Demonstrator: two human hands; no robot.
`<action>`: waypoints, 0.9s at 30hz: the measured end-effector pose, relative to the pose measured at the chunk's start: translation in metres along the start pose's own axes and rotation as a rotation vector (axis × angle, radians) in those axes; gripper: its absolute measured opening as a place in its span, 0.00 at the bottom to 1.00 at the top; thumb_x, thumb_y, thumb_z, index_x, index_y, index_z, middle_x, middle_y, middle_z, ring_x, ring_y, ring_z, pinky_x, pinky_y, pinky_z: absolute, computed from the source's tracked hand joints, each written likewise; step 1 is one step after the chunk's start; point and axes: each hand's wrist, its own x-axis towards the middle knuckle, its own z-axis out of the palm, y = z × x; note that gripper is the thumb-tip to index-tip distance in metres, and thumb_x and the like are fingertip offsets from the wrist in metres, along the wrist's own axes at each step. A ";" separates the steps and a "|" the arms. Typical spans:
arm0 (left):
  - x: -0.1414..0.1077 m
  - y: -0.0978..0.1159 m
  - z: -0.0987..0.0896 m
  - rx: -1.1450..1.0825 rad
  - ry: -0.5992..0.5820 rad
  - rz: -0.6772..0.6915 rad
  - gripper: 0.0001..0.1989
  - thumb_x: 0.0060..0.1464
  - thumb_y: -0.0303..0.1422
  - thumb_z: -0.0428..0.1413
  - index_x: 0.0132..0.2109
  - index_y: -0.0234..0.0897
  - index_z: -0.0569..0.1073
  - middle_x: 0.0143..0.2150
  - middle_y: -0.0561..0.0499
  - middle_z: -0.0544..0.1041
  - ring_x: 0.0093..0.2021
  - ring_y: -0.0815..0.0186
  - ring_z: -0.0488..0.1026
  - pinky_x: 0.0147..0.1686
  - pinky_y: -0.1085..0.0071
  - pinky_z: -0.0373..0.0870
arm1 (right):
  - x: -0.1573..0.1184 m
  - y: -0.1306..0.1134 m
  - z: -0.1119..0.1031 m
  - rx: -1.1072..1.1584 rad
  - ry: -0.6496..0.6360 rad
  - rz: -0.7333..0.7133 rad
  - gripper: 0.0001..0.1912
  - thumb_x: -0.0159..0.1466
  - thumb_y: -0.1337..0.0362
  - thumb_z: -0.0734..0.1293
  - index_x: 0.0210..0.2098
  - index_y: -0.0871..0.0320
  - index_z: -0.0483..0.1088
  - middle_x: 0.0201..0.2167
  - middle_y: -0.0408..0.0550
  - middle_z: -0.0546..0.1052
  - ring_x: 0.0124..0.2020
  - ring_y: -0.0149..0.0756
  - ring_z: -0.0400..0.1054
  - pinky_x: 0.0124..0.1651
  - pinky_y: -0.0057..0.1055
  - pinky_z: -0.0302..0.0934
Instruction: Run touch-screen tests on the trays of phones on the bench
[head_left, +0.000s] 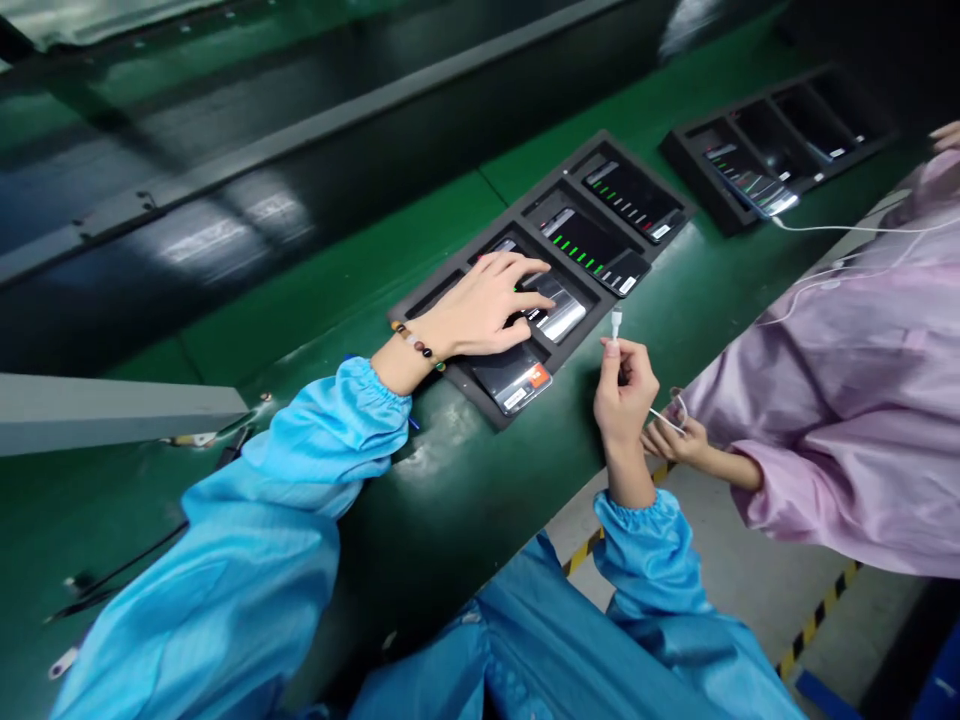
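Note:
A dark foam tray [517,215] with several slots lies on the green bench, a smartphone in each slot I can make out. My left hand [491,305], fingers spread, rests over one smartphone [566,312] and partly covers it. Below it sits a smartphone with an orange sticker [538,376]. Farther up the tray are a smartphone with green bars on its screen [574,240] and another like it [626,200]. My right hand [626,385] pinches a white USB cable [616,322], its plug pointing up, apart from the tray's near edge.
A second dark tray [679,165] with several phones stands at the upper right; a white cable [840,229] runs to one phone. Close on my right is a person in a pink sleeve [810,490], a hand [679,440] near my wrist. A grey beam [112,412] juts in from the left.

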 end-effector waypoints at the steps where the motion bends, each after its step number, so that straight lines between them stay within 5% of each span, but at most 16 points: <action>1: 0.000 -0.004 -0.001 0.004 -0.003 -0.014 0.25 0.62 0.35 0.54 0.62 0.45 0.84 0.76 0.43 0.69 0.74 0.42 0.64 0.76 0.37 0.57 | 0.000 0.000 0.000 0.002 0.000 0.002 0.20 0.79 0.47 0.63 0.43 0.56 0.77 0.29 0.40 0.71 0.28 0.30 0.62 0.33 0.31 0.58; 8: -0.007 -0.037 -0.013 0.086 0.111 -0.148 0.22 0.67 0.37 0.52 0.59 0.43 0.85 0.73 0.42 0.72 0.72 0.40 0.66 0.75 0.34 0.57 | -0.002 0.000 0.000 0.018 0.008 0.007 0.18 0.79 0.51 0.64 0.43 0.56 0.77 0.28 0.39 0.71 0.26 0.29 0.62 0.33 0.30 0.57; 11: -0.004 -0.033 -0.013 0.082 0.138 -0.141 0.22 0.67 0.36 0.51 0.60 0.43 0.83 0.73 0.40 0.72 0.71 0.40 0.66 0.73 0.33 0.60 | -0.002 -0.001 0.000 -0.004 0.015 -0.033 0.15 0.79 0.53 0.64 0.43 0.56 0.76 0.28 0.39 0.73 0.27 0.30 0.65 0.34 0.31 0.60; 17: 0.006 -0.014 -0.004 0.010 -0.011 0.032 0.23 0.65 0.35 0.52 0.62 0.47 0.83 0.74 0.44 0.71 0.72 0.45 0.66 0.74 0.36 0.61 | -0.003 -0.003 0.000 -0.113 0.031 -0.161 0.15 0.79 0.56 0.63 0.43 0.55 0.77 0.35 0.47 0.81 0.34 0.36 0.74 0.41 0.36 0.67; 24: -0.002 -0.033 -0.010 0.082 0.120 -0.176 0.22 0.66 0.35 0.52 0.58 0.44 0.86 0.71 0.42 0.74 0.70 0.42 0.68 0.73 0.33 0.59 | -0.004 0.000 0.000 -0.304 0.087 -0.270 0.12 0.79 0.58 0.65 0.45 0.55 0.78 0.38 0.47 0.83 0.40 0.38 0.76 0.52 0.42 0.63; 27: -0.005 -0.032 -0.011 0.080 0.145 -0.152 0.22 0.67 0.34 0.51 0.59 0.45 0.84 0.71 0.43 0.74 0.69 0.43 0.68 0.73 0.33 0.60 | -0.004 -0.001 0.000 -0.347 0.132 -0.268 0.11 0.78 0.57 0.66 0.44 0.54 0.79 0.38 0.47 0.83 0.43 0.40 0.76 0.56 0.44 0.60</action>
